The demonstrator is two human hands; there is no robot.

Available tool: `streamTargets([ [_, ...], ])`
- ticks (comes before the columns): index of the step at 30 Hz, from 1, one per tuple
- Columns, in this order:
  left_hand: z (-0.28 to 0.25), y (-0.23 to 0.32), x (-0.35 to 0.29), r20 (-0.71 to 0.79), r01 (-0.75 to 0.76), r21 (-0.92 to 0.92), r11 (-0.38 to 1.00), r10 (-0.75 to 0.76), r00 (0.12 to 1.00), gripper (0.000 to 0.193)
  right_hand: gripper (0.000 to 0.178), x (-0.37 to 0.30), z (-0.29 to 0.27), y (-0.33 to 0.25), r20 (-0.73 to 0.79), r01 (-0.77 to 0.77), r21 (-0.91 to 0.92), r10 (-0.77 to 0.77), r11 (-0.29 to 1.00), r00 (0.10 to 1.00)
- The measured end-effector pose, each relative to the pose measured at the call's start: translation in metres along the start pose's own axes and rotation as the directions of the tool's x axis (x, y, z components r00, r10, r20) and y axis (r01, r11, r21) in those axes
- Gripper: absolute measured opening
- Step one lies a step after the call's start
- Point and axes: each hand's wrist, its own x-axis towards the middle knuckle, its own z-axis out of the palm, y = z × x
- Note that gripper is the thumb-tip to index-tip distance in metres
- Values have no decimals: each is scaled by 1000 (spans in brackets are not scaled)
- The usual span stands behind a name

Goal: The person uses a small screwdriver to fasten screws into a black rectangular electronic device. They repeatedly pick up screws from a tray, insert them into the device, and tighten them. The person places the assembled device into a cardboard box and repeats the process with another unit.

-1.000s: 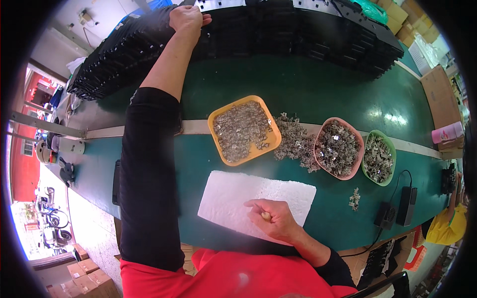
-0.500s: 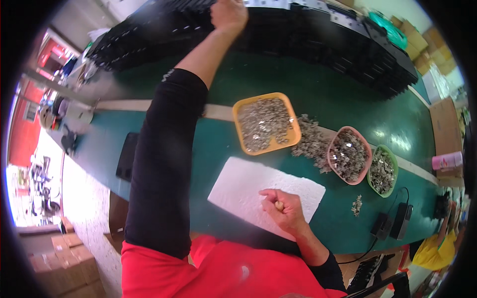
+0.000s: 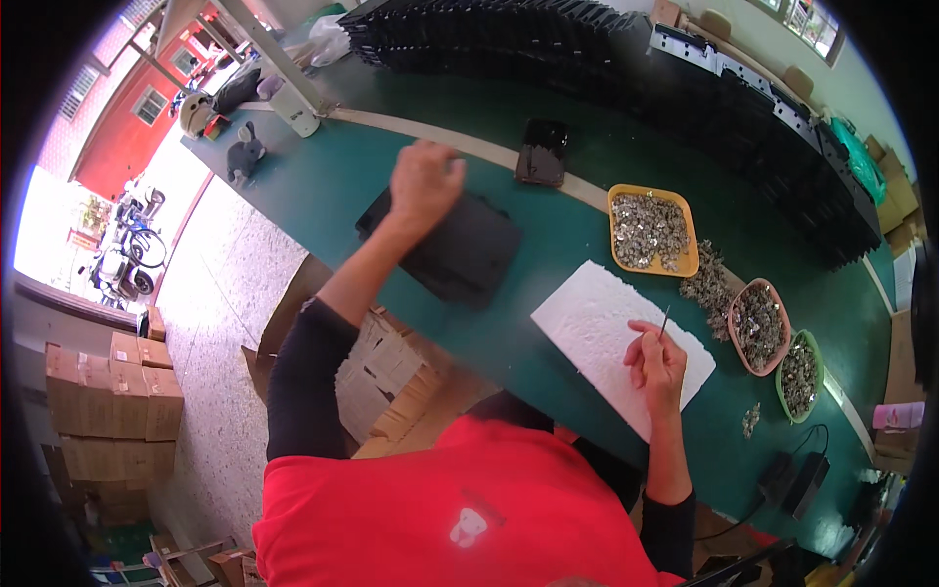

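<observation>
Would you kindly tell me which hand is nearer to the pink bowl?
The right. The right hand is over the white board, left of the pink bowl; the left hand is much farther left, by a black panel.

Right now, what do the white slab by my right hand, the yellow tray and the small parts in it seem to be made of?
The white slab looks like plastic foam, matte, from its grainy, dented surface. The yellow tray is probably smooth moulded plastic, given its rounded corners. The small parts seem metal, shiny, from their silvery glints.
</observation>
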Motion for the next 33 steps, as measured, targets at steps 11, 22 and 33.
streamTargets([
  [11, -30, 0, -73, 112, -137, 176, 975, 118, 987, 35, 33, -10, -9, -18, -171, 96, -78, -108, 992, 979],
  [22, -20, 34, -94, 210, -14, 322, 947, -57, 976, 69, 21, -90, -167, -33, -492, -216, -822, -464, 527, 737],
  [33, -19, 10, -60, 118, -143, -178, 974, 165, 979, 34, 18, -141, -226, -13, -525, -390, -828, -314, 403, 791],
])
